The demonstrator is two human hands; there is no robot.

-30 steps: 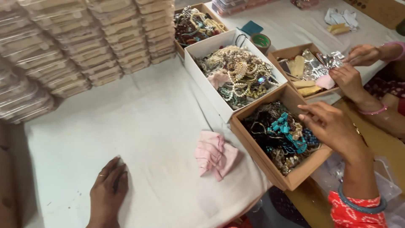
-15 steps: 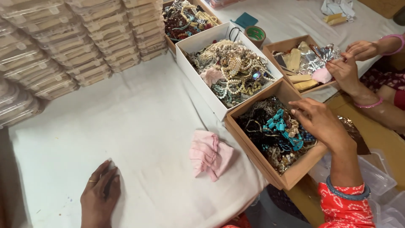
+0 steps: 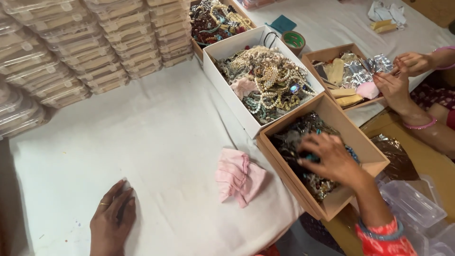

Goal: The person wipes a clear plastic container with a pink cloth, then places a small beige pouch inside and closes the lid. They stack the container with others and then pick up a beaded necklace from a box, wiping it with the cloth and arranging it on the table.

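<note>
My left hand lies palm down on the white tablecloth near the front edge, a ring on one finger, holding nothing. My right hand reaches into the nearest brown cardboard box, fingers curled down among dark and turquoise beaded jewellery; whether it grips a piece is hidden. A crumpled pink cloth rests on the tablecloth just left of that box.
A white box heaped with pearl and gold jewellery stands behind it, another brown box of beads farther back. Stacks of clear plastic cases line the back left. Another person's hands work at a box of foil packets. Empty clear containers lie lower right.
My right hand has moved down and left, from above the brown box's right side into the jewellery. The left hand has stayed flat on the cloth.
</note>
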